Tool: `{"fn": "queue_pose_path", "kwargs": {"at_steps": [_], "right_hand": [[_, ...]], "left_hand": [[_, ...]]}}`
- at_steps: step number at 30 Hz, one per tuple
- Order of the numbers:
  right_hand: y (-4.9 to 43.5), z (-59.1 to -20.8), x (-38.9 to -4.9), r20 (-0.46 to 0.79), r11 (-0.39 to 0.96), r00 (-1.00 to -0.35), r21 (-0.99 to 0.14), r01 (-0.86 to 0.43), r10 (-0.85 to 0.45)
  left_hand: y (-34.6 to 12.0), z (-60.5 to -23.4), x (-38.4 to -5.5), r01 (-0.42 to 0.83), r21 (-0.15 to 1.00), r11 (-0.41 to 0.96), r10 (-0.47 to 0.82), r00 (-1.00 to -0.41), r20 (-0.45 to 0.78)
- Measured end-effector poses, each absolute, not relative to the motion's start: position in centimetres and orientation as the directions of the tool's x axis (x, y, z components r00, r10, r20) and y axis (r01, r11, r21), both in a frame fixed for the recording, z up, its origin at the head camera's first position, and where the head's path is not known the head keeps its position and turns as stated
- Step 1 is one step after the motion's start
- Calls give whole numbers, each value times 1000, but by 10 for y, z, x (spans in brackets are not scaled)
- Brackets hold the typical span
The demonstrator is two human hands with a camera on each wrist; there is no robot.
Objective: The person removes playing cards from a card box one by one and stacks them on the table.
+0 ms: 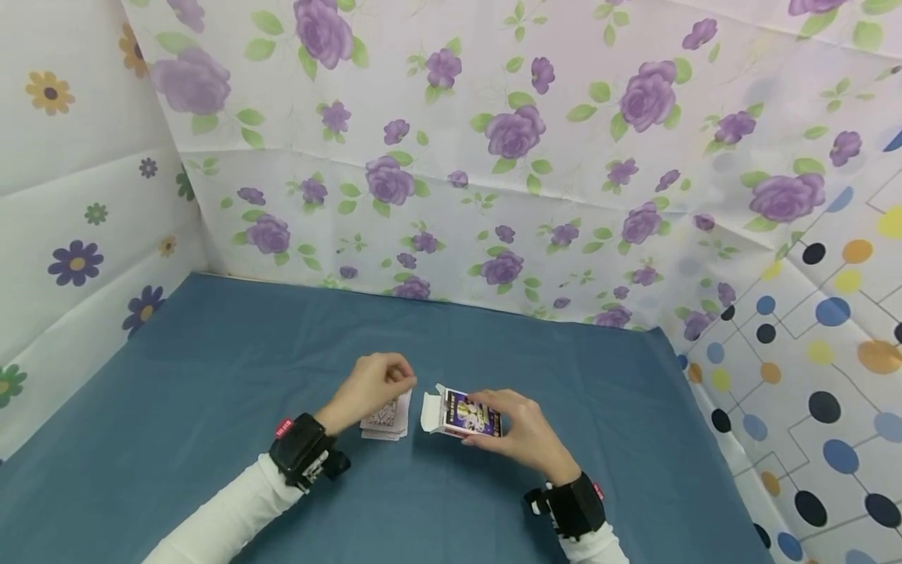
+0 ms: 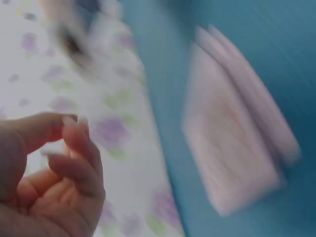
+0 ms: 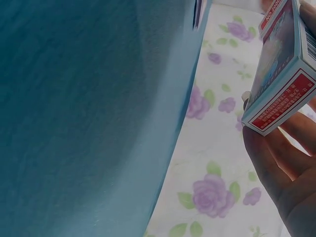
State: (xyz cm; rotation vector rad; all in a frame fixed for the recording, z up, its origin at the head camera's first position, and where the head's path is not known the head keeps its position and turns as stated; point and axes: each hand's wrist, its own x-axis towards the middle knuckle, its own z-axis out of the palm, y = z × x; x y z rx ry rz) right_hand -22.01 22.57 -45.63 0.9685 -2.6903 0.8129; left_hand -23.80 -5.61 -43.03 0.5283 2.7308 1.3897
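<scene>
My right hand grips a playing card box, thumb on one side and fingers on the other. The box has a dark printed face, and its white end flap hangs open toward the left. Red printed panels show on the card box in the right wrist view. Left of it, a stack of playing cards lies patterned side up on the cloth. My left hand hovers over the stack, fingers curled and thumb meeting fingertip, with nothing visible between them. The cards look blurred and slightly offset in the left wrist view.
A blue cloth covers the table. Floral sheeting hangs along the back, with a flowered sheet at the left and a dotted one at the right. Each wrist wears a black camera strap.
</scene>
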Motion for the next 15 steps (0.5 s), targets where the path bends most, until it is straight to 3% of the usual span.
{"fn": "queue_pose_path", "kwargs": {"at_steps": [4, 11, 15], "right_hand": [[224, -452, -220, 336, 629, -769, -444, -638, -543], [219, -446, -215, 371, 598, -736, -429, -677, -567], [218, -445, -214, 399, 589, -722, -416, -692, -566]], "left_hand": [[-38, -414, -223, 323, 818, 475, 420, -901, 112], [-23, -418, -215, 313, 777, 546, 429, -901, 61], [-23, -421, -218, 237, 830, 506, 459, -888, -26]]}}
